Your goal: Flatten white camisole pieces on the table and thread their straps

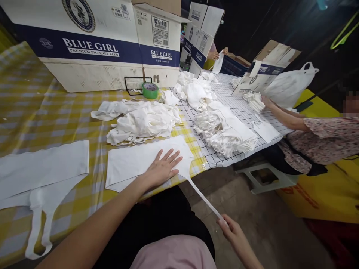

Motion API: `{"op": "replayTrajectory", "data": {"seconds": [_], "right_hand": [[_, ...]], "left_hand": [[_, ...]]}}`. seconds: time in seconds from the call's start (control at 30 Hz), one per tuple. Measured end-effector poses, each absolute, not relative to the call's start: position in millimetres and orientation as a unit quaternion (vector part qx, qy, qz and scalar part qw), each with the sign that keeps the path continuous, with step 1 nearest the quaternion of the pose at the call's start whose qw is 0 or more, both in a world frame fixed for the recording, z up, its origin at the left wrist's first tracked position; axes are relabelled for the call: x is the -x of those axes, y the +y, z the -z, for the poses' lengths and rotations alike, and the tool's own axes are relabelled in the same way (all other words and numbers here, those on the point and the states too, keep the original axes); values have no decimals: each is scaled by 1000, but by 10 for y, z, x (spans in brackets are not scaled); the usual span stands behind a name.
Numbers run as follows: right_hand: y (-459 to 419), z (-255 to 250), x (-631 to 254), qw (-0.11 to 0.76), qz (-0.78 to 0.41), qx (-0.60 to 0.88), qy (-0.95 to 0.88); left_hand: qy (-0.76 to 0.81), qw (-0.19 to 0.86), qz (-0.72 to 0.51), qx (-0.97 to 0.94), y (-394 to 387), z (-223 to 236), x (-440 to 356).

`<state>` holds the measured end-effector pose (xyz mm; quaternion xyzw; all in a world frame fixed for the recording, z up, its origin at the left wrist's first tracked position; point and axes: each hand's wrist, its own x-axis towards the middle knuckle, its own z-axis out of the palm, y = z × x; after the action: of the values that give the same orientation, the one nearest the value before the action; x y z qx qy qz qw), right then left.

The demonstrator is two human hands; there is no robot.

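Observation:
A white cloth piece [131, 162] lies flat at the near edge of the yellow checked table [42, 108]. My left hand [162, 168] rests flat on it, fingers spread. A long white strap [203, 198] runs from the cloth's corner off the table edge, stretched taut. My right hand [231, 228] pinches the strap's far end below the table. A second flat white piece [42, 175] with dangling straps lies to the left.
Heaps of white cloth [143, 121] and stacked pieces [224, 130] cover the middle. Blue Girl cardboard boxes [92, 45] stand behind, beside a green tape roll [150, 90]. A seated person [319, 138] at the right handles cloth; another person's hands [217, 54] show farther back.

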<state>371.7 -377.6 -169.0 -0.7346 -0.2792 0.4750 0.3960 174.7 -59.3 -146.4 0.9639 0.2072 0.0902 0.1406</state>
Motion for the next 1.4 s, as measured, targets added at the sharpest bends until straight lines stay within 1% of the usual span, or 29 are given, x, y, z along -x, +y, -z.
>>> {"op": "replayTrajectory", "data": {"seconds": [0.07, 0.17, 0.23, 0.3, 0.4, 0.5, 0.6, 0.67, 0.77, 0.87, 0.97, 1.07, 1.2, 1.27, 1.33, 1.4], "right_hand": [[-3796, 1521, -3725, 447, -518, 695, -221], [-3752, 1202, -3721, 529, -534, 642, -149], [-3682, 978, -3719, 555, -545, 611, -151], [-3582, 775, -3714, 558, -572, 578, -165], [-3381, 558, -3675, 551, -600, 553, -176], [-3148, 474, -3600, 533, -585, 569, -224], [-2936, 476, -3525, 473, -547, 614, -317], [-2817, 481, -3490, 436, -489, 648, -389], [-2657, 476, -3455, 408, -411, 662, -476], [-2507, 505, -3419, 398, -447, 634, -489], [-2386, 596, -3371, 392, -509, 610, -464], [-2308, 703, -3320, 382, -543, 592, -457], [-2251, 778, -3263, 371, -584, 573, -439], [-2230, 776, -3239, 361, -602, 570, -426], [-2208, 762, -3218, 357, -572, 589, -446], [-2177, 752, -3197, 346, -490, 627, -497]], "left_hand": [[206, 136, -86, -965, -602, 1451, -1753], [234, 120, -115, -958, -756, 1348, -1805], [226, 124, -158, -953, -983, 1199, -1867], [175, 167, -199, -950, -1278, 1003, -1932], [130, 282, -260, -914, -1689, 734, -1987], [140, 364, -301, -870, -1898, 649, -1971], [160, 386, -299, -858, -1898, 755, -1906], [185, 385, -288, -857, -1832, 857, -1846], [246, 388, -284, -841, -1701, 940, -1747], [283, 420, -288, -812, -1590, 910, -1675], [266, 469, -279, -794, -1528, 868, -1663], [249, 462, -285, -802, -1499, 913, -1683], [243, 375, -310, -839, -1468, 1048, -1676], [248, 354, -316, -845, -1453, 1084, -1654], [267, 365, -316, -834, -1441, 1080, -1633], [296, 395, -313, -812, -1431, 1045, -1623]]}}
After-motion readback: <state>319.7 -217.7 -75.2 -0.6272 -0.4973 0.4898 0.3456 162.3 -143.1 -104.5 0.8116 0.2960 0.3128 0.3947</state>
